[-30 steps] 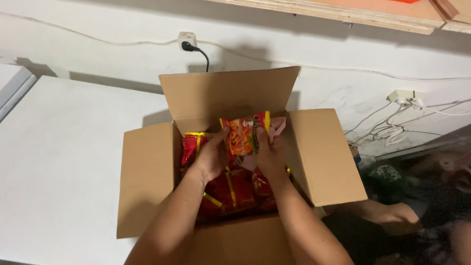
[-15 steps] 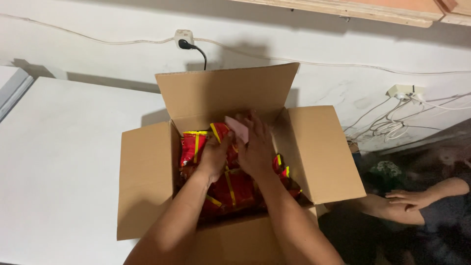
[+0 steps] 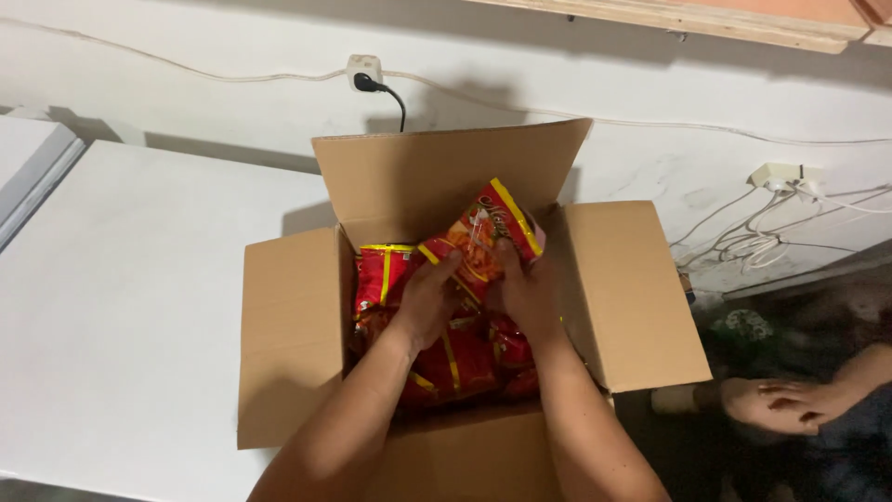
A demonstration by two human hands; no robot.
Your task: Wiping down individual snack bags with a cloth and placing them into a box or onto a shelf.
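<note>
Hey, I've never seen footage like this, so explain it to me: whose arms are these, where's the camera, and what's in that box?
The camera sits on a person's head and looks down, so the two bare arms coming up from the bottom edge are that person's own. The left hand and the right hand together hold a red and orange snack packet just above an open cardboard box. More red packets lie inside the box. The box rests on a white surface beside a white wall with a power socket. At the lower right, another person's hands appear; they are not the wearer's.
</note>
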